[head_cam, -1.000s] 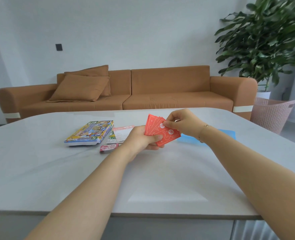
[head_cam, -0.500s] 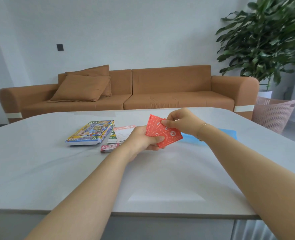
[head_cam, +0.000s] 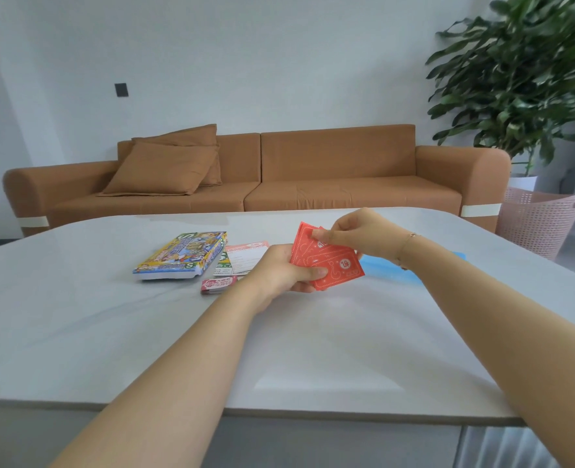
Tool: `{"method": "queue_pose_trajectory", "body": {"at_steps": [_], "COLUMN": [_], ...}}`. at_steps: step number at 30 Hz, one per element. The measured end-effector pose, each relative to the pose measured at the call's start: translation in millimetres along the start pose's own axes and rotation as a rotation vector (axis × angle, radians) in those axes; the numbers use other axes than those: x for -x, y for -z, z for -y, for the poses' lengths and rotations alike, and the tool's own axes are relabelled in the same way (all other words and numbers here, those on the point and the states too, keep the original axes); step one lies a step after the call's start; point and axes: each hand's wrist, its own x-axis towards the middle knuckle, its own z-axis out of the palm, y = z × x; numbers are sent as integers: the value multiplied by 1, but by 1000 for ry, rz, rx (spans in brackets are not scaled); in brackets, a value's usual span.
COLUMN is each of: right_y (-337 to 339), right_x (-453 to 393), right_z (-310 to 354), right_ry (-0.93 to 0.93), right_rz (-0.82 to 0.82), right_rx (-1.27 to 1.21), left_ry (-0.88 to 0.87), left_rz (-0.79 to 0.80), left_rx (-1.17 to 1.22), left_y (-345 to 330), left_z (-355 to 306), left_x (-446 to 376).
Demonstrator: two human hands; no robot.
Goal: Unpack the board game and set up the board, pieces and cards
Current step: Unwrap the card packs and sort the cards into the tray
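- The left hand (head_cam: pixel 281 270) grips a small fan of red cards (head_cam: pixel 326 261) from below, thumb laid across the face of the front card and fingers curled behind
- The right hand (head_cam: pixel 360 236) pinches the upper edge of the fan between thumb and fingertips, as if to draw one card off or square the stack
- The cards are held in the air above the white table (head_cam: pixel 110 332), a little right of the game box (head_cam: pixel 183 255), which lies flat near the rule sheets (head_cam: pixel 243 258) and a small pink card pack (head_cam: pixel 218 284)
- They look thin, light and slightly flexible, with smooth faces likely to slide on each other; a firm pinch at the edges or a corner should hold them better than pressure on the flat
- The fan faces the wearer, its front card running long side from upper left down to lower right, the lower corner tilted toward the table
- A pale blue piece (head_cam: pixel 390 270) lies on the table behind the right wrist; what it is cannot be told
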Motion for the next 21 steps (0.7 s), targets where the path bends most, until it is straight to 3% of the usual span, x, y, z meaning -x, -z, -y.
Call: {"method": "queue_pose_trajectory", "body": {"at_steps": [3,10,15,21], "right_y": [-4,0,-4,-1], "right_x": [-3,-1,-3,-3], "right_z": [0,0,4,0], "right_ry": [5,1,29,41], "right_rz": [-56,29,-78,-6], "right_rx": [2,-1,68,89], "left_ry": [5,9,12,26], "left_rz": [23,31,41,55], "left_rx": [0,6,5,17], "left_y": [-3,0,-1,0], "left_z": [0,2,2,2], "left_x": [0,0,-2,-1]}}
